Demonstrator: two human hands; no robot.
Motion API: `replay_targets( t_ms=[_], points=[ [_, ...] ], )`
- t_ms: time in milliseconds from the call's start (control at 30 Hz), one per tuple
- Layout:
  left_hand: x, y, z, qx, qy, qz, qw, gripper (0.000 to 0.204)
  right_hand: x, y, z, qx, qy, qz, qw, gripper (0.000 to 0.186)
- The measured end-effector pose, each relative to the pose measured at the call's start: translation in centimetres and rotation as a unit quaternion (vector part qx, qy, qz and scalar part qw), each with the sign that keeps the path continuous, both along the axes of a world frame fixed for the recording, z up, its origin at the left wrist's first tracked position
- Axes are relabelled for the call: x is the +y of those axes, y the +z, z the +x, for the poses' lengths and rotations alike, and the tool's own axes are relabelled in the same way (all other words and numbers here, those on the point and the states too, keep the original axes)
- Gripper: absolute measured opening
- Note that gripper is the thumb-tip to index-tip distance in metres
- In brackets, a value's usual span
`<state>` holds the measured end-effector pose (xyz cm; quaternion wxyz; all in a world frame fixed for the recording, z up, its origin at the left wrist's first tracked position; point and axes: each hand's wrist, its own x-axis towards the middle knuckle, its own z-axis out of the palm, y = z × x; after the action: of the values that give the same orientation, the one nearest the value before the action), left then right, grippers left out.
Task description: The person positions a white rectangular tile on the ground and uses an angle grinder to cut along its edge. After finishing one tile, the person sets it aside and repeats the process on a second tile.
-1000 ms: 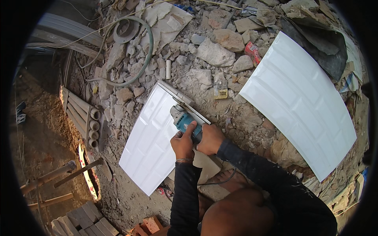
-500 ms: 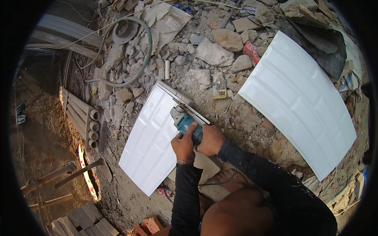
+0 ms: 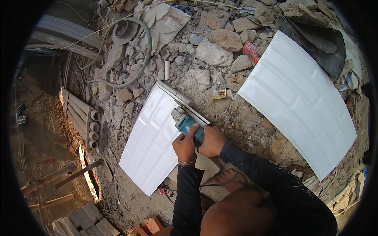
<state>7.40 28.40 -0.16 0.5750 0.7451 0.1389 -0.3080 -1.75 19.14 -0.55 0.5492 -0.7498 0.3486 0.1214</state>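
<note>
Both hands are closed on a teal and grey angle grinder (image 3: 186, 122): my left hand (image 3: 184, 148) with its thumb over the body, my right hand (image 3: 211, 141) round the rear end. The grinder's head sits at the upper right edge of a white brick-patterned tile (image 3: 143, 147), along a thin dark strip there. A pale strip (image 3: 175, 91) lies beside that edge. Under the tile's lower right part is a beige block (image 3: 199, 171). A black cord (image 3: 222, 182) runs from the grinder past my bare foot (image 3: 232, 177).
A second white tile (image 3: 299, 102) lies at the right on broken rubble (image 3: 214, 53). A coiled hose (image 3: 147, 41), bundled pipes (image 3: 78, 116) and a dark sheet (image 3: 315, 47) lie around. At the left is a dirt drop with wooden poles (image 3: 47, 181); stacked grey bricks (image 3: 84, 220) are at lower left.
Over the last second my hands and the grinder have shifted very slightly right and down along the tile's edge. Both tiles stay where they were.
</note>
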Motion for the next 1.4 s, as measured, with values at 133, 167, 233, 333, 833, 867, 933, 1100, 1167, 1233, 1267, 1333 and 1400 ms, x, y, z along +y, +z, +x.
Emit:
replay_targets(
  t_ms=[133,167,233,333,833,867,933,1100,1167,1233,1267,1333,1400],
  points=[
    [0.0,0.0,-0.1,0.004,-0.001,-0.012,1.000,0.034,0.1,-0.1,-0.1,0.003,-0.002,0.003,1.000,0.054],
    [0.1,0.0,-0.2,-0.001,-0.002,-0.005,1.000,0.034,0.1,-0.1,-0.2,-0.001,-0.002,0.000,1.000,0.054],
    [0.1,-0.1,-0.3,0.000,0.000,-0.020,1.000,0.034,0.1,0.0,-0.2,0.004,-0.004,0.003,1.000,0.053],
    [0.2,-0.2,-0.4,-0.001,-0.003,-0.017,1.000,0.034,0.0,0.1,-0.3,0.005,0.005,0.004,1.000,0.052],
    [0.2,0.1,-1.2,-0.005,-0.003,0.003,1.000,0.032,0.0,0.1,-1.1,0.005,0.021,-0.005,1.000,0.052],
    [0.2,0.1,-1.3,-0.009,-0.004,0.005,1.000,0.033,0.0,0.1,-1.2,0.007,0.020,-0.005,1.000,0.052],
    [0.2,0.0,-1.5,-0.011,0.001,-0.024,1.000,0.034,0.0,0.2,-1.3,0.012,0.020,-0.006,1.000,0.053],
    [0.4,-0.1,-1.6,0.004,-0.002,-0.001,1.000,0.034,0.1,0.3,-1.6,0.021,0.013,-0.005,1.000,0.053],
    [0.4,-0.1,-1.7,0.005,-0.002,-0.004,1.000,0.034,0.2,0.2,-1.7,0.020,0.013,-0.007,1.000,0.053],
    [0.4,-0.1,-1.9,0.008,0.003,-0.024,1.000,0.034,0.2,0.1,-1.9,0.018,0.012,-0.008,1.000,0.052],
    [0.4,-0.1,-1.9,0.007,-0.003,-0.006,1.000,0.034,0.3,0.1,-2.0,0.015,0.015,-0.012,1.000,0.052],
    [0.4,0.0,-1.9,0.012,-0.009,-0.007,1.000,0.035,0.3,0.0,-2.1,0.016,0.022,-0.015,1.000,0.052],
    [0.3,0.3,-1.9,0.000,-0.021,0.010,1.000,0.035,0.3,0.2,-2.2,0.001,0.014,-0.021,1.000,0.052]
  ],
)
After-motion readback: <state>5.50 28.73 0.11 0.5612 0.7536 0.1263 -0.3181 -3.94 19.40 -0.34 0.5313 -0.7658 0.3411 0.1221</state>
